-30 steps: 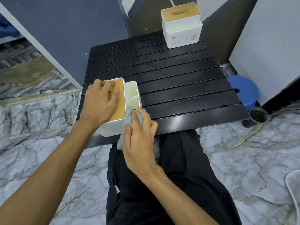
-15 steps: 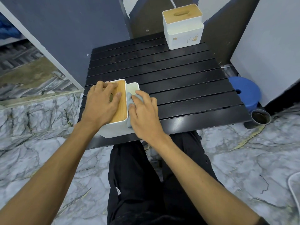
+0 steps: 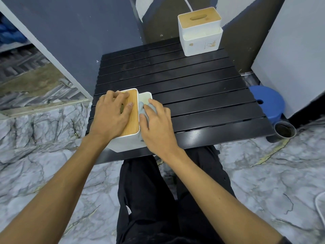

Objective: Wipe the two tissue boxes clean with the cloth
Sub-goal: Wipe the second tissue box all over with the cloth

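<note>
Both hands on near tissue box [image 3: 129, 144]; cloth [image 3: 143, 110] mostly hidden under right hand [image 3: 156, 126].

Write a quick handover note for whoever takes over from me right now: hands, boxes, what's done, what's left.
Left hand: flat on the near tissue box's wooden lid, steadying it.
Right hand: pressing the cloth into that box's side compartment.
Far tissue box: upright at the back edge of the black slatted table, untouched.
Done: near box partly wiped; how much cannot be told.
Left: finish the near box, then wipe the far one.
</note>
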